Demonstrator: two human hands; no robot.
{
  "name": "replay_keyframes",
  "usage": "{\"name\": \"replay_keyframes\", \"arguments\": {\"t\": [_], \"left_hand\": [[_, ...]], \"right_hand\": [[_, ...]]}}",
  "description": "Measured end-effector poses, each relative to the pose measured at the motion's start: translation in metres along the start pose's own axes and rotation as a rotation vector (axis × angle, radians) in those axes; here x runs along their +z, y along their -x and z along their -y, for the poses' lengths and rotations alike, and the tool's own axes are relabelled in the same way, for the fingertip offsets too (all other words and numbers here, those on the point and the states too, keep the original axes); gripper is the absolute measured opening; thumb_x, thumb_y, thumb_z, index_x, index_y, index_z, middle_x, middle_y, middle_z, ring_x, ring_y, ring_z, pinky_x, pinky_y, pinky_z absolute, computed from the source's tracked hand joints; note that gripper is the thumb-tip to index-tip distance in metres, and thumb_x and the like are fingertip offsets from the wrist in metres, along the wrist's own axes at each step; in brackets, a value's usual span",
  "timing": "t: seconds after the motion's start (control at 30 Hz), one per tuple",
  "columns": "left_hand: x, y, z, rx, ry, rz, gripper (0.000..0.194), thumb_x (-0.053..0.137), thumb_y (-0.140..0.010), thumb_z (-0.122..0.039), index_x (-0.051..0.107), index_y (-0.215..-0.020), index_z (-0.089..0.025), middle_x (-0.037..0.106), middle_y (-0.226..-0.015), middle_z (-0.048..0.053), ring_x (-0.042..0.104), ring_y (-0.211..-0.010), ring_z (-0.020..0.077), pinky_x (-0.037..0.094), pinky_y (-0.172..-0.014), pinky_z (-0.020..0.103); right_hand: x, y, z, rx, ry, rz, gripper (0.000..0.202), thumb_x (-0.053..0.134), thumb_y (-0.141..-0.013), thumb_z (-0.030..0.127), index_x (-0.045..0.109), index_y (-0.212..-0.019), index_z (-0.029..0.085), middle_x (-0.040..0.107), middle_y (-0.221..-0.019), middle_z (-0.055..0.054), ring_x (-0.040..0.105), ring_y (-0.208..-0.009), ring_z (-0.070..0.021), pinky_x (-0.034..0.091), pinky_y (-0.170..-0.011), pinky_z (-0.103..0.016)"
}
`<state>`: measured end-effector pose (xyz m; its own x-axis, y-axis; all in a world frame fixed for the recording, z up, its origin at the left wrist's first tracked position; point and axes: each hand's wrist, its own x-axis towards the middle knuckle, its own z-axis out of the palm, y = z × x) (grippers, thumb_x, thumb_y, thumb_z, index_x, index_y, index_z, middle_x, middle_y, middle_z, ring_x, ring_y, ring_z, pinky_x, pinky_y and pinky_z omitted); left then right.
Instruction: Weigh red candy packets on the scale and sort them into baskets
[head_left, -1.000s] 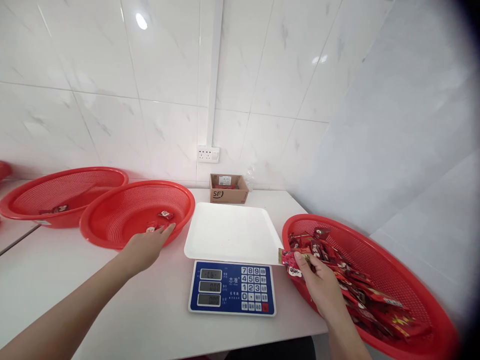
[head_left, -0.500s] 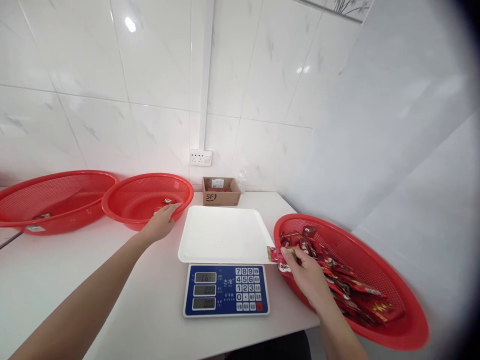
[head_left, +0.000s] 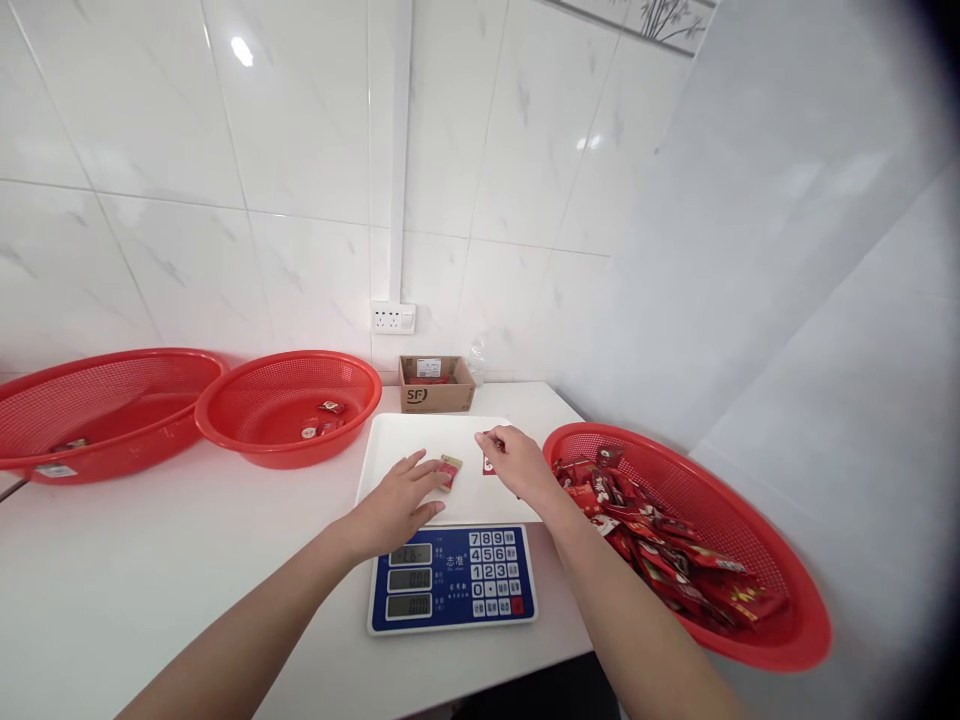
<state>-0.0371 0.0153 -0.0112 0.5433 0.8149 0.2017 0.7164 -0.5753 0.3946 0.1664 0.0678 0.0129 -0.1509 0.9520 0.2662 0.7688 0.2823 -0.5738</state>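
Note:
My left hand reaches over the white weighing pan, its fingers spread apart. At its fingertips is a small red-and-gold snack packet; whether they touch it I cannot tell. My right hand is above the right half of the pan, its fingers pinched on a red snack packet with white print. That packet is partly hidden by the hand. In front of the pan is the scale's blue keypad panel.
On the right, a large red basket holds many red snack packets. Two more red baskets stand at the left, the nearer one with a few packets inside. A small cardboard box sits behind the scale, below a wall socket.
My left hand has left the nearer left basket for the pan. My right hand has moved from the right basket's edge to over the pan. A red-and-gold packet now shows at my left fingers.

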Motion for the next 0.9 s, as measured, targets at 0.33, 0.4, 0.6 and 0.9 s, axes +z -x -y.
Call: {"name": "replay_keyframes", "arguments": {"t": [0.33, 0.4, 0.6, 0.9], "left_hand": [[0.009, -0.018, 0.0, -0.041, -0.264, 0.025, 0.035, 0.041, -0.092, -0.029, 0.057, -0.119, -0.015, 0.058, -0.124, 0.014, 0.045, -0.123, 0.0298, 0.033, -0.104, 0.048], [0.01, -0.016, -0.002, -0.076, -0.291, 0.008, 0.033, 0.041, -0.091, -0.029, 0.059, -0.115, -0.014, 0.058, -0.121, 0.015, 0.045, -0.122, 0.0307, 0.034, -0.103, 0.049], [0.012, -0.014, -0.009, -0.009, -0.192, -0.036, 0.032, 0.046, -0.089, -0.029, 0.055, -0.119, -0.022, 0.052, -0.132, 0.009, 0.036, -0.13, 0.0291, 0.031, -0.105, 0.05], [0.0, -0.024, -0.001, -0.009, -0.109, 0.01, 0.028, 0.043, -0.091, -0.034, 0.063, -0.104, -0.019, 0.066, -0.113, 0.009, 0.05, -0.118, 0.0261, 0.039, -0.1, 0.044]], "right_hand": [[0.004, 0.008, -0.004, -0.018, -0.038, 0.183, 0.027, 0.052, -0.082, 0.027, 0.064, -0.106, 0.02, 0.063, -0.116, -0.007, 0.06, -0.099, -0.0201, 0.044, -0.09, -0.033], [0.003, 0.007, -0.006, 0.003, -0.02, 0.165, 0.031, 0.05, -0.083, 0.027, 0.062, -0.11, 0.018, 0.059, -0.121, -0.01, 0.059, -0.103, -0.022, 0.044, -0.092, -0.036], [0.003, -0.007, -0.003, 0.022, -0.035, 0.159, 0.039, 0.046, -0.086, 0.036, 0.055, -0.119, 0.018, 0.058, -0.118, -0.013, 0.062, -0.093, -0.0226, 0.053, -0.069, -0.033], [0.006, -0.017, -0.008, -0.077, -0.008, 0.172, 0.046, 0.049, -0.084, 0.027, 0.049, -0.128, 0.013, 0.05, -0.134, -0.013, 0.043, -0.125, -0.0226, 0.032, -0.105, -0.037]]}}
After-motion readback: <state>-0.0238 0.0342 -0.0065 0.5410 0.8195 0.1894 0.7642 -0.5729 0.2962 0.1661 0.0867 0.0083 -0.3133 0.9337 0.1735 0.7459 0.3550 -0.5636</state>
